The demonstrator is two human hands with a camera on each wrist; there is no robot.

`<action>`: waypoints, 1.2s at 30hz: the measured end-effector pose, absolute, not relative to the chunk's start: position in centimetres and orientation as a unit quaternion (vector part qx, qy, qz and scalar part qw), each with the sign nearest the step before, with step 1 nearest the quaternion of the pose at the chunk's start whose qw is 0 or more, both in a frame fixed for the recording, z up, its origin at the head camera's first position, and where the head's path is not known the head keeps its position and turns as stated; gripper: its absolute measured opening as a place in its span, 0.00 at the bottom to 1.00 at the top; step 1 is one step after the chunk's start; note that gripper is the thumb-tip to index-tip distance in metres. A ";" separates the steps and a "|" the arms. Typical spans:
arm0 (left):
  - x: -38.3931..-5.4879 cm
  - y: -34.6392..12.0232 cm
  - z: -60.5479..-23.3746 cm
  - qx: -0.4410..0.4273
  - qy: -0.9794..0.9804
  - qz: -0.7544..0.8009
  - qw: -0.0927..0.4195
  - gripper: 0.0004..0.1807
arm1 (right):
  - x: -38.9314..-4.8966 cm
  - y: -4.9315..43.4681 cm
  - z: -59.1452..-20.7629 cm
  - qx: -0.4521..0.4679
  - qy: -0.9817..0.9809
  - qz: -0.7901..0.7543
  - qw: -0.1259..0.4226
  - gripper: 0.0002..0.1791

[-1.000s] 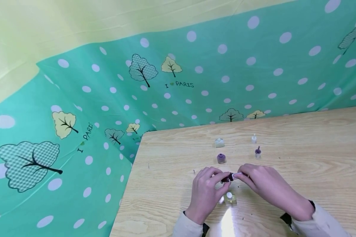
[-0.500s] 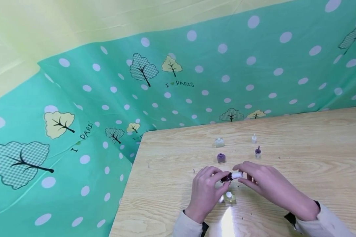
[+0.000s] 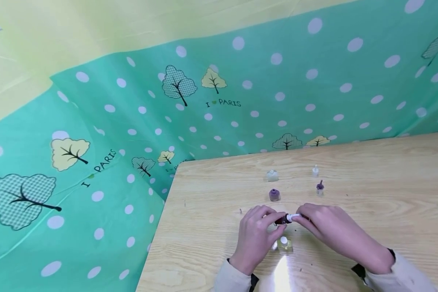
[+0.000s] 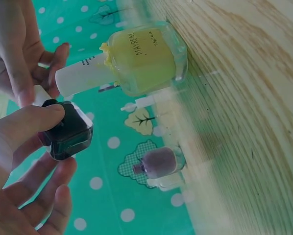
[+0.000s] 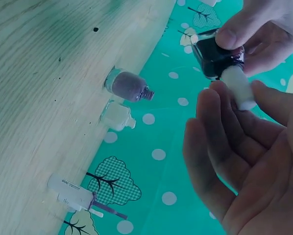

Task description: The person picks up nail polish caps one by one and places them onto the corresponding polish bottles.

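While the left hand (image 3: 253, 238) pinches a squarish glass bottle (image 4: 72, 134) — dark liquid inside — above the wood-grained table (image 3: 204, 239), the right hand (image 3: 326, 223) pinches its smooth white cap (image 5: 238, 88); nearby stands a yellow-filled bottle (image 4: 145, 59).

The wood-grained desk (image 3: 197, 235) carries an uncapped purple bottle (image 3: 274, 195), a whitish bottle (image 3: 272, 176) beyond it, two brush caps (image 3: 320, 189) (both standing, brushes up) to their right, a white-capped yellow bottle (image 4: 146, 59) nearer, and scattered dark specks (image 5: 95, 29).
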State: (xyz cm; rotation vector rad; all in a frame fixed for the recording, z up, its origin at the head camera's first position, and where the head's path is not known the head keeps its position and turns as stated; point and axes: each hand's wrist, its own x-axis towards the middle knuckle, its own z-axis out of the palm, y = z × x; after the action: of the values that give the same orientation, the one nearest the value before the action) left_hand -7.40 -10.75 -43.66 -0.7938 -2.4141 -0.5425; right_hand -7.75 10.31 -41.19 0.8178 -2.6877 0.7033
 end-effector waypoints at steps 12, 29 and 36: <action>-7.5 -10.8 -43.6 -0.296 -0.897 -0.193 0.267 0.15 | -7.8 10.4 -41.0 0.289 -0.912 0.267 0.118 0.11; -7.3 -10.9 -43.8 -0.298 -0.898 -0.201 0.252 0.15 | -7.6 10.2 -41.1 0.290 -0.923 0.227 0.112 0.04; -7.4 -10.9 -43.9 -0.305 -0.893 -0.202 0.262 0.15 | -7.0 9.3 -40.8 0.233 -0.943 0.217 0.096 0.16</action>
State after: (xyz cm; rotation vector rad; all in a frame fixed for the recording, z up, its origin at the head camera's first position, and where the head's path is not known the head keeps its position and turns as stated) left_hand -7.44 -10.95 -43.89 -0.8245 -2.4171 -0.5479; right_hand -6.99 9.28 -40.77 0.6908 -2.7931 0.6440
